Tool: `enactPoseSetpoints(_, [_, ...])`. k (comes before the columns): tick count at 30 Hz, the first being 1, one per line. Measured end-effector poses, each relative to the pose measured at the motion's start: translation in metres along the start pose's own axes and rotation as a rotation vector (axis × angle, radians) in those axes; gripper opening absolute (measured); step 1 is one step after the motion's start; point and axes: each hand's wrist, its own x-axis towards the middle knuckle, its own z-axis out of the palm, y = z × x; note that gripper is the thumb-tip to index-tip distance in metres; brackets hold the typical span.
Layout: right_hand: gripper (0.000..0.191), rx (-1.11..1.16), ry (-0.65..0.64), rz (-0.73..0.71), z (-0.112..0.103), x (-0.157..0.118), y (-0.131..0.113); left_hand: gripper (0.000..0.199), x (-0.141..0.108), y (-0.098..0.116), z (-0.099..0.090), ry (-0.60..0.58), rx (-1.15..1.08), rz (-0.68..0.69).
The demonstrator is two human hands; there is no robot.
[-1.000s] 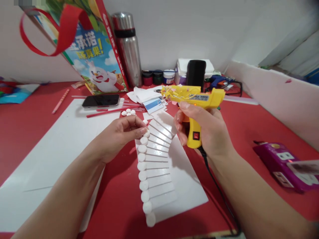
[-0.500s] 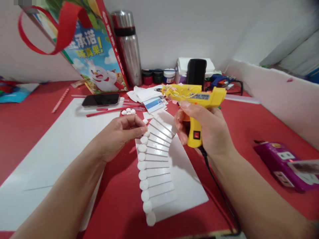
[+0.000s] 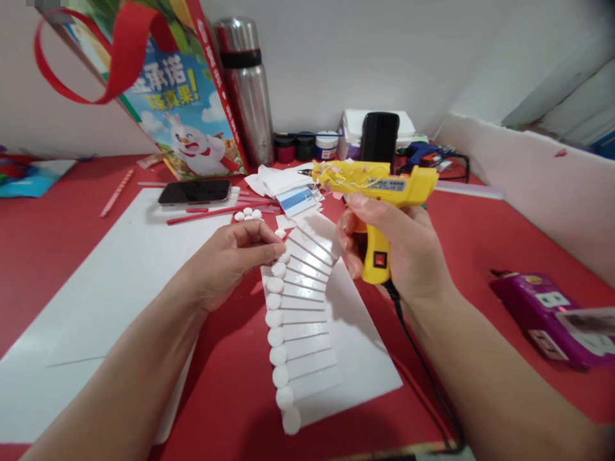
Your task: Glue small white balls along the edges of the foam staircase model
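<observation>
My right hand (image 3: 398,237) is wrapped round the grip of a yellow hot glue gun (image 3: 377,259), its nozzle pointing left and glue strands clinging to its barrel. With thumb and fingers pinched, my left hand (image 3: 245,251) holds a white disc (image 3: 284,257) at the upper part of a curved row of white discs (image 3: 273,318). The row runs along the left edge of a fan of clear strips with thin grey lines (image 3: 307,337). Beneath the fan lies a white sheet (image 3: 362,378). My fingertips partly hide the pinched disc.
A phone (image 3: 195,192), red sticks (image 3: 216,211) and loose white discs (image 3: 248,215) lie behind my left hand. Farther back stand a steel flask (image 3: 250,102), paint jars (image 3: 305,148) and a printed gift bag (image 3: 192,128). A purple power strip (image 3: 538,314) is at right; the gun's cord (image 3: 423,365) trails forward.
Almost nothing differs. My left hand stays pinched at the same disc, and the glue gun has shifted by a hair in my right hand.
</observation>
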Motion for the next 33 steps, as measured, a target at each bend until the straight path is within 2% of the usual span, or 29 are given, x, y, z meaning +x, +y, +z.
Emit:
enactPoseSetpoints(11, [0.027, 0.0, -0.002, -0.004, 0.0, 0.0, 0.001, 0.014, 0.001, 0.001, 0.001, -0.004, -0.059, 0.004])
enactPoseSetpoints(18, [0.026, 0.082, -0.055, -0.035, -0.004, 0.005, 0.007, 0.016, 0.001, 0.001, 0.002, -0.002, -0.047, 0.007])
enactPoseSetpoints(27, [0.028, 0.071, -0.029, -0.037, -0.003, 0.003, 0.007, 0.019, 0.0, 0.0, 0.0, 0.001, -0.009, 0.017])
enactPoseSetpoints(33, [0.028, -0.048, -0.026, -0.077, -0.007, 0.003, -0.008, 0.019, 0.001, -0.002, -0.001, -0.021, -0.002, 0.003])
